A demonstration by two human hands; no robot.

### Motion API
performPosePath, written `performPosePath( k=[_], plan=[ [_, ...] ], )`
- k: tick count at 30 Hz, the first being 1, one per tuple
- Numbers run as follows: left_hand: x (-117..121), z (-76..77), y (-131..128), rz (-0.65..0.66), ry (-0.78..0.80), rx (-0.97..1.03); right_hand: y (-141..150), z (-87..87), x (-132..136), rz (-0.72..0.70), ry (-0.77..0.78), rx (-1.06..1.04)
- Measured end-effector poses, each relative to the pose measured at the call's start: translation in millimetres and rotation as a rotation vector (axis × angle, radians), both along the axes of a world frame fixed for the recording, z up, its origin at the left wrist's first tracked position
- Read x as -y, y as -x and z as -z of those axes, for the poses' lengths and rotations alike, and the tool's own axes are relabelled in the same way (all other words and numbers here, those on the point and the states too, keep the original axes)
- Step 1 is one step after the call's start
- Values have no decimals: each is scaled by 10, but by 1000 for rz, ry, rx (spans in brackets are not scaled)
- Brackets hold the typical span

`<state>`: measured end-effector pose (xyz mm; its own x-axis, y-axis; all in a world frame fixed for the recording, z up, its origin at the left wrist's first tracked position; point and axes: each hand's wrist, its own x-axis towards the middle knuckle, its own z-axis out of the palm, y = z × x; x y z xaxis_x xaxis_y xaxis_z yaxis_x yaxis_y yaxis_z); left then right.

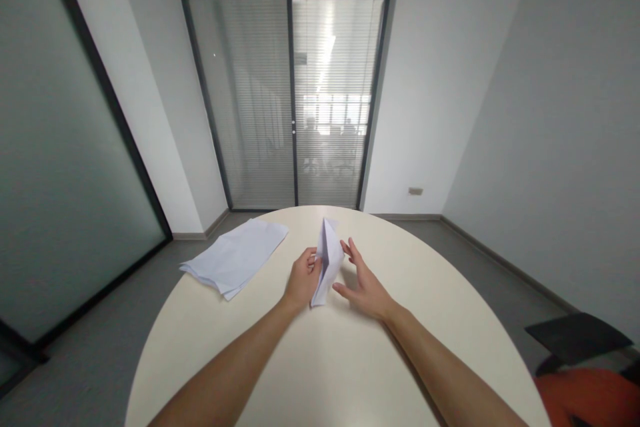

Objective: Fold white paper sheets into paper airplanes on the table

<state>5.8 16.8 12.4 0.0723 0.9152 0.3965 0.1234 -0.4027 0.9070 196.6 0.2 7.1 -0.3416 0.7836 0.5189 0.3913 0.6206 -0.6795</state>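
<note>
Your left hand [303,278] pinches a creased, narrow white paper piece [330,261]; right hand [365,290] spread wide beside it; folded, not yet flat; white paper sheets [243,252] lie left of both.

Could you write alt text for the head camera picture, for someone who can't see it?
A person's left hand holds a folded white paper at a rounded, pale table, the right hand open beside the paper. White sheets lie at the table's left edge; glass doors stand beyond.

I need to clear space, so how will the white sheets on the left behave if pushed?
The white sheets would probably bend, as their edges look thin and wavy. They may slip apart too, since their corners don't line up.
</note>
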Motion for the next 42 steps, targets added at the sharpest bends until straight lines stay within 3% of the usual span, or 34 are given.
performPosePath(
  k=[3, 9, 22, 28, 34, 42],
  plan=[
    [-28, 8, 1, 91, 97, 122, -18, 26, -53, 43, 34, -51],
    [-76, 18, 12, 41, 238, 110, -96, 31, -187, 52, 221, -266],
    [-127, 55, 36, 1, 324, 82, -208, 134, -313, 6, 381, -405],
    [-128, 65, 52, 82, 373, 100, -290, 131, -338, 28, 400, -395],
    [-124, 114, 57, 46, 252, 107, -187, 60, -242, 213, 195, -183],
    [-74, 152, 6, -84, -21, -33, 108, 35, -18, 193, 272, -157]
  ],
)
